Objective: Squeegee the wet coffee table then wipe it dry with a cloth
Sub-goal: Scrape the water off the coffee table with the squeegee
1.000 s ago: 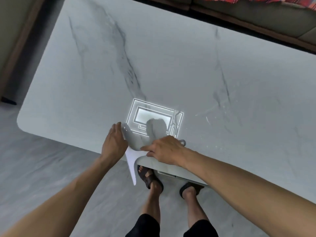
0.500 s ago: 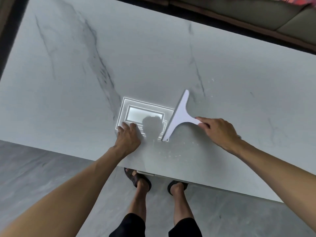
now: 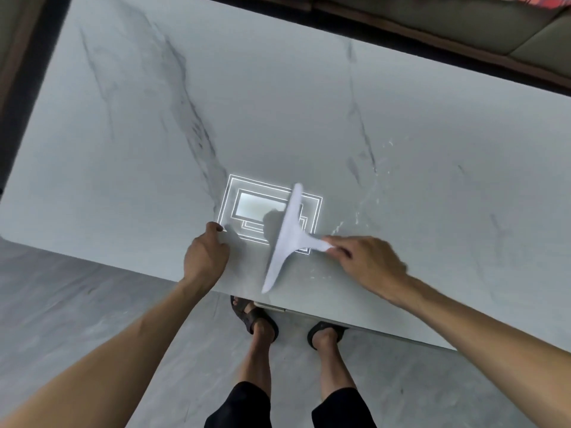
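Note:
A white T-shaped squeegee (image 3: 287, 239) lies blade-down on the marble coffee table (image 3: 278, 103), near its front edge. My right hand (image 3: 367, 264) grips the squeegee's short handle from the right. Its long blade runs from the table's front edge up across a bright reflection of a ceiling light. My left hand (image 3: 205, 256) rests on the tabletop just left of the blade, fingers loosely bent and holding nothing. Water drops and streaks (image 3: 370, 196) glisten on the surface to the right of the blade. No cloth is in view.
My sandalled feet (image 3: 256, 319) stand on the grey floor against the table's front edge. A sofa (image 3: 463, 32) with a dark base runs along the table's far side. A dark strip of floor borders the table's left end.
The squeegee came up from the table's front edge, was set on the wet patch to the right, and has now slid left toward my left hand. My left hand stayed on the tabletop.

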### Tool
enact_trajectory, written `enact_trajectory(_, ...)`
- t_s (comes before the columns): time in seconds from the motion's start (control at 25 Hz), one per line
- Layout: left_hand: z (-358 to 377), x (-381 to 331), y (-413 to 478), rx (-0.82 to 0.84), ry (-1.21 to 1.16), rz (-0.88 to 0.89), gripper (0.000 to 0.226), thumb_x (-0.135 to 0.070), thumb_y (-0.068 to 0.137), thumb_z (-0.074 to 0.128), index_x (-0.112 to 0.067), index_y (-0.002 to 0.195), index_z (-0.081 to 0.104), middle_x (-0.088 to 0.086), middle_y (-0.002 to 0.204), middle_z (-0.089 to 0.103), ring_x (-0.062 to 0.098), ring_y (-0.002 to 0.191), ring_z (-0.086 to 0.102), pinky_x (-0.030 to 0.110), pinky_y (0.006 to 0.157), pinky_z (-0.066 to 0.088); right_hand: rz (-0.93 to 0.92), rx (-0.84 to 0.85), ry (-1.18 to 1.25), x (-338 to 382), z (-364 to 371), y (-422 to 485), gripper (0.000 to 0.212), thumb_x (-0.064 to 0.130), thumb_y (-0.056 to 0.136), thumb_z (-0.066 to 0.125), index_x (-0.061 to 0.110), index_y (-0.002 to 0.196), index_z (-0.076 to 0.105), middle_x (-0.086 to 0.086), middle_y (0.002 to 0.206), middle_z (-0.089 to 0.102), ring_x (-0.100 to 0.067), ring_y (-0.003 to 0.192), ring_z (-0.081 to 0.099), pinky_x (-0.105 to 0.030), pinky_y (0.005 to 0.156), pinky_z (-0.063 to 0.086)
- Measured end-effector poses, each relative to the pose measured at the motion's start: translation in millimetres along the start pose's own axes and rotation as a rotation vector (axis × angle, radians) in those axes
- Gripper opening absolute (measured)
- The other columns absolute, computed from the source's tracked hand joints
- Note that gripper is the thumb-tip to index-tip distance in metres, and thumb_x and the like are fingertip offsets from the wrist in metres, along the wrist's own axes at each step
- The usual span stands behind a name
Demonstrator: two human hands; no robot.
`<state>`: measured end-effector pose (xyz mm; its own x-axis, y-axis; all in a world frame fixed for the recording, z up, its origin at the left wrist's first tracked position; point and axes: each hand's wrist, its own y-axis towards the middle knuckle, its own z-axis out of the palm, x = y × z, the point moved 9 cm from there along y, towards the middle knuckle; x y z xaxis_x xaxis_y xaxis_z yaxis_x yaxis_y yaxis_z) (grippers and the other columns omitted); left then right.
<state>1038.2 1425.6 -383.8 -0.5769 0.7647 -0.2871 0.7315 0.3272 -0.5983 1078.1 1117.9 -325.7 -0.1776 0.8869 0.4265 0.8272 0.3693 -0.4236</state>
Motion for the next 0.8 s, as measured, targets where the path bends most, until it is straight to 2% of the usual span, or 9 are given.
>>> enact_trajectory(0.08,-6.3,34.5,-8.4,-0.027,-0.034,-0.068,0.042,-0.009,0.084,0.047,-0.014,0.125,0.044,0.016,0.105,0.067,0.031,0.078,0.053,0.034,0.069,0.042,-0.159,0.125,-0.005,60.0,53.2,13.6,0.037,0.053,0.093,0.041,0.048,0.128,0.050,0.010,0.119,0.068,-0.020,0.105,0.063,-0.033,0.082,0.048)
enact_trajectory(0.2,0.2,65.7,-21.8,0.000,-0.046,-0.097,0.046,-0.005,0.083,0.049,-0.010,0.128,0.042,0.018,0.114,0.062,0.039,0.098,0.058,0.037,0.078,0.042,-0.297,0.280,-0.044,127.3,121.8,21.9,0.033,0.049,0.095,0.044,0.046,0.126,0.054,0.002,0.109,0.070,-0.025,0.099,0.064,-0.035,0.076,0.046)
enact_trajectory(0.32,15.4,65.7,-29.0,0.044,-0.043,-0.039,0.039,0.000,0.082,0.049,-0.004,0.121,0.044,0.017,0.119,0.053,0.037,0.105,0.052,0.040,0.083,0.042,-0.324,0.294,-0.094,137.8,137.4,21.0,0.030,0.047,0.096,0.045,0.045,0.124,0.054,0.001,0.102,0.070,-0.026,0.092,0.065,-0.036,0.070,0.045)
enact_trajectory(0.4,25.6,53.0,-29.9,0.068,-0.031,0.001,0.041,0.004,0.079,0.045,-0.002,0.120,0.045,0.017,0.121,0.048,0.036,0.106,0.048,0.042,0.087,0.042,-0.278,0.266,-0.117,109.0,123.8,16.2,0.030,0.047,0.095,0.043,0.046,0.123,0.052,0.004,0.105,0.070,-0.026,0.095,0.065,-0.037,0.072,0.046)
enact_trajectory(0.52,46.5,30.7,-33.1,0.180,0.023,0.014,0.049,0.003,0.078,0.044,-0.001,0.128,0.042,0.020,0.133,0.037,0.039,0.114,0.042,0.044,0.098,0.040,-0.120,0.233,-0.167,29.3,82.3,-4.0,0.033,0.049,0.094,0.043,0.053,0.126,0.050,0.014,0.123,0.065,-0.018,0.109,0.062,-0.033,0.081,0.046)
enact_trajectory(0.64,62.9,20.6,-34.6,0.329,0.116,-0.037,0.055,0.000,0.081,0.040,-0.002,0.135,0.034,0.035,0.149,0.012,0.054,0.133,0.022,0.053,0.111,0.030,0.039,0.173,-0.285,-54.5,30.6,-36.0,0.034,0.050,0.095,0.043,0.056,0.128,0.049,0.018,0.121,0.065,-0.014,0.108,0.062,-0.029,0.078,0.045)
enact_trajectory(0.72,67.4,18.6,-34.1,0.413,0.169,-0.049,0.057,-0.001,0.083,0.039,0.000,0.139,0.028,0.040,0.151,0.000,0.060,0.138,0.007,0.055,0.115,0.024,0.123,0.170,-0.359,-93.5,2.6,-55.4,0.034,0.050,0.096,0.040,0.057,0.129,0.047,0.017,0.115,0.067,-0.014,0.103,0.063,-0.029,0.072,0.044)
enact_trajectory(0.76,66.9,17.8,-33.2,0.431,0.180,-0.040,0.056,-0.001,0.084,0.039,0.000,0.139,0.027,0.041,0.150,0.003,0.061,0.137,0.009,0.055,0.114,0.025,0.145,0.175,-0.393,-104.6,-7.3,-63.3,0.035,0.050,0.097,0.038,0.057,0.130,0.046,0.017,0.111,0.068,-0.014,0.100,0.064,-0.029,0.067,0.042)
enact_trajectory(0.8,63.5,16.7,-31.9,0.416,0.170,-0.024,0.055,-0.002,0.084,0.040,0.000,0.138,0.030,0.039,0.147,0.015,0.060,0.135,0.020,0.053,0.111,0.030,0.153,0.175,-0.419,-108.9,-15.3,-69.9,0.035,0.050,0.097,0.037,0.058,0.130,0.046,0.018,0.107,0.068,-0.014,0.097,0.064,-0.028,0.064,0.039)
